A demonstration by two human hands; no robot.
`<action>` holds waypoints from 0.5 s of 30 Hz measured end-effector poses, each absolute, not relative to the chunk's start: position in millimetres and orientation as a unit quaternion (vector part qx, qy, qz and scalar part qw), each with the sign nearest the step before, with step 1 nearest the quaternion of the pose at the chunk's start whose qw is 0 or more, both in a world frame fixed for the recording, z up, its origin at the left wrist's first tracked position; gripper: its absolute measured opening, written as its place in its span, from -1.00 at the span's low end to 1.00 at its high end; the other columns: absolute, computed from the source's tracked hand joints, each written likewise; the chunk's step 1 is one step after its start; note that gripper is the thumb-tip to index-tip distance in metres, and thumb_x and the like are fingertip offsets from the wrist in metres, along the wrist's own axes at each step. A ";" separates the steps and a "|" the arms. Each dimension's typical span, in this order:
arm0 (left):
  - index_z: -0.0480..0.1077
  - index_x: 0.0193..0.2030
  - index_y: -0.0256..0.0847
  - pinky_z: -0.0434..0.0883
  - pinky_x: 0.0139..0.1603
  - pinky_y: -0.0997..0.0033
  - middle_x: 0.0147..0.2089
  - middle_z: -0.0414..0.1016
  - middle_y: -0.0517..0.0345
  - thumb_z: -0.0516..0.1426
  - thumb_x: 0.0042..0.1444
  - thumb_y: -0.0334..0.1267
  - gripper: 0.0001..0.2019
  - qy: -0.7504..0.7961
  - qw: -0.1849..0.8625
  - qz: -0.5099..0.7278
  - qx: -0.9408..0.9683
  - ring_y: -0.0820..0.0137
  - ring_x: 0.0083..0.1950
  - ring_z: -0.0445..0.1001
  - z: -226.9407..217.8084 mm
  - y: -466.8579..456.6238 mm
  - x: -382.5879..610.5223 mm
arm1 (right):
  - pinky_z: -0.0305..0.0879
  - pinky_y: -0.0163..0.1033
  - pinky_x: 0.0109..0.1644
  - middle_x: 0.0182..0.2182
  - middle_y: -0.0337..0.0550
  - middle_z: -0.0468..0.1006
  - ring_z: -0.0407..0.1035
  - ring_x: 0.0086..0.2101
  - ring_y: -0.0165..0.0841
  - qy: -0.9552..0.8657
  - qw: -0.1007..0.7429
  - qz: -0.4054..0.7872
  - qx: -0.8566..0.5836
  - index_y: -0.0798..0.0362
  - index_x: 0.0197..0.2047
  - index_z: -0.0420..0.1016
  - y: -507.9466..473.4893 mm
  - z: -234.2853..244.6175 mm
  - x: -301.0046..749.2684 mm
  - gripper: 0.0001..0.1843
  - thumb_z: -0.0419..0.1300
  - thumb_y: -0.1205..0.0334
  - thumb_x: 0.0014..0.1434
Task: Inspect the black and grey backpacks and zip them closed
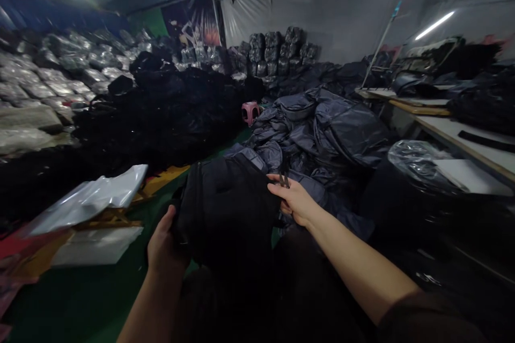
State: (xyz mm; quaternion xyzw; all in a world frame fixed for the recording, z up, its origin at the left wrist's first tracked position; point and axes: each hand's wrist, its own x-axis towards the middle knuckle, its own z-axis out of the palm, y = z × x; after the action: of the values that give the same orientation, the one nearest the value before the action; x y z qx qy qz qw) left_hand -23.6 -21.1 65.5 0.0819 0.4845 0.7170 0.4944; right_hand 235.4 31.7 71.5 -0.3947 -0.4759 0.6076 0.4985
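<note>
A black backpack (229, 198) lies across my lap, with zipper lines along its left part. My left hand (163, 244) grips its left edge, thumb on top and the other fingers mostly hidden. At the bag's upper right edge, my right hand (293, 198) is closed around small dark thread snips (284, 180) whose two pointed blades stick up. Those fingers also touch the bag's side, though I cannot tell how firmly they hold it.
Dark grey-blue bags (322, 123) are heaped just ahead. A large black pile (181, 102) and plastic-wrapped bundles (44, 75) fill the left. Beyond stands a pink stool (250, 112). Worktables (475, 139) line the right; a plastic sheet (96, 198) lies at left.
</note>
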 end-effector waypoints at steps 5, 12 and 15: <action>0.48 -0.17 -0.26 0.53 -0.34 0.32 -0.47 0.58 0.13 0.11 0.09 -0.22 -0.77 0.459 0.538 0.704 0.065 0.31 -0.46 0.56 65.0 -16.2 -34.7 | 0.28 -0.27 -0.24 -0.31 -0.19 0.51 0.37 -0.31 -0.37 -0.651 0.428 0.499 -0.380 0.04 -0.04 0.40 15.1 47.3 238.5 -0.58 0.19 0.00 0.08; 0.50 -0.23 -0.29 0.53 -0.26 0.24 -0.40 0.60 0.04 0.04 0.15 -0.15 -0.71 0.399 0.590 0.695 0.103 0.25 -0.38 0.57 78.8 -9.2 -39.2 | 0.21 -0.29 -0.29 -0.49 -0.27 0.45 0.31 -0.42 -0.39 -0.721 0.343 0.467 -0.380 0.08 -0.40 0.43 13.0 32.0 238.0 -0.73 0.21 0.02 0.06; 0.49 -0.22 -0.27 0.53 -0.33 0.33 -0.45 0.59 0.11 0.05 0.15 -0.18 -0.74 0.400 0.559 0.719 0.102 0.32 -0.45 0.55 96.4 -10.8 -43.9 | 0.19 -0.32 -0.37 -0.58 -0.29 0.40 0.25 -0.51 -0.44 -0.658 0.394 0.508 -0.393 0.09 -0.50 0.38 19.4 44.7 245.3 -0.67 0.22 -0.02 0.04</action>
State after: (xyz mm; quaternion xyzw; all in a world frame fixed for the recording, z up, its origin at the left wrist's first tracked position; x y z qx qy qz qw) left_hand -43.9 -10.8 96.4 0.1023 0.3997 0.7193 0.5589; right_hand 245.3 19.4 44.7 -0.3928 -0.6576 0.5078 0.3941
